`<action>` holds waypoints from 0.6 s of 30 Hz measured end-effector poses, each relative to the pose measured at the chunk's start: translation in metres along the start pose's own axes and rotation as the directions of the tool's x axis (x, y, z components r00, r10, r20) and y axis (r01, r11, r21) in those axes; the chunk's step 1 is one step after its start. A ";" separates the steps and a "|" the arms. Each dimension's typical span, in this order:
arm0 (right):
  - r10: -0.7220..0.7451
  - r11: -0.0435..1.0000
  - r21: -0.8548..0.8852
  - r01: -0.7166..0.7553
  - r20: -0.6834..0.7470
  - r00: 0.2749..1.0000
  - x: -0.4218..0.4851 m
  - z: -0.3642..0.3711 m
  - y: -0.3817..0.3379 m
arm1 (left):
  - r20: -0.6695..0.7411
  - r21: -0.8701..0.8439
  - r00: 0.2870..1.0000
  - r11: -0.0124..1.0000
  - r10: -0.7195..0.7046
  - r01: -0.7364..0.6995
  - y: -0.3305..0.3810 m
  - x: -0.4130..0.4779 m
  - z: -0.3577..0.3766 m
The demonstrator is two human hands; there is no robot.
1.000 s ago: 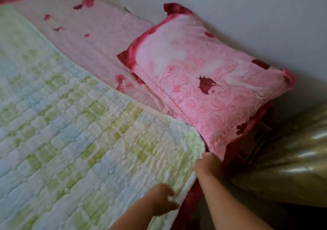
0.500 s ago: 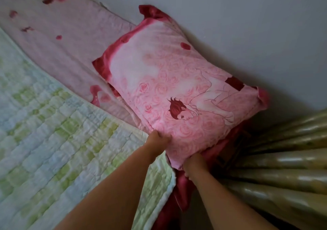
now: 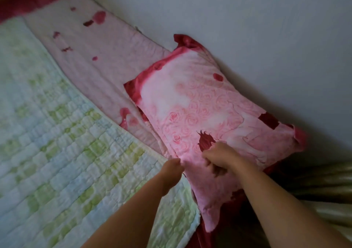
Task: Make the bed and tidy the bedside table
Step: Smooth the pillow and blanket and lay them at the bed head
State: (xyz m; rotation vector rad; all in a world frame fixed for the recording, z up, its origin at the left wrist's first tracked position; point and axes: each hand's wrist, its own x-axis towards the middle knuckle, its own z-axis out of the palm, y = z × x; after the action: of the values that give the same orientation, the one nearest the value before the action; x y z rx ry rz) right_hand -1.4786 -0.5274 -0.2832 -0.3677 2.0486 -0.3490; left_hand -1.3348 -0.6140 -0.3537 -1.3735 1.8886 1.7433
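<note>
One pillow point(image 3: 190, 104) is held by left hand point(image 3: 172, 168) and right hand point(image 3: 221, 156).

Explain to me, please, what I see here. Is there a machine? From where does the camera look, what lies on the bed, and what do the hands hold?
There is no machine here. A person works with two bare hands. The one camera sits on that person's head and looks forward and down, so both arms enter from the bottom edge.

The surface is a pink sheet that runs along a wall. On it lie a green and white quilt and a pink pillow, which is next to the wall.

The left hand pinches the pillow's near edge. The right hand has its grip on the cloth on top of the pillow, with the fingers curled.

The shiny folds at the right are too blurred to name.
</note>
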 end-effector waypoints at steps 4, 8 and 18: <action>-0.237 0.970 -0.104 0.219 -0.599 0.765 0.053 -0.064 -0.021 | -0.117 -0.256 0.990 0.966 -0.072 0.040 0.010 0.025 -0.023; -0.249 0.952 -0.274 0.134 -0.442 0.862 0.125 -0.107 -0.030 | -0.133 -0.458 0.985 0.888 -0.111 0.038 0.030 0.059 -0.028; -0.035 0.999 -0.022 0.030 -0.318 0.947 0.228 -0.167 -0.028 | -0.280 -0.643 0.944 0.764 -0.177 -0.047 0.048 0.140 -0.029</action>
State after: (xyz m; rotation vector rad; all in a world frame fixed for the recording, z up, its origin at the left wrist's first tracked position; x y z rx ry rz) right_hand -1.7281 -0.6285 -0.3732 -0.3749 2.3651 -0.4338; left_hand -1.4329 -0.7121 -0.4127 -2.0460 1.3638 2.3802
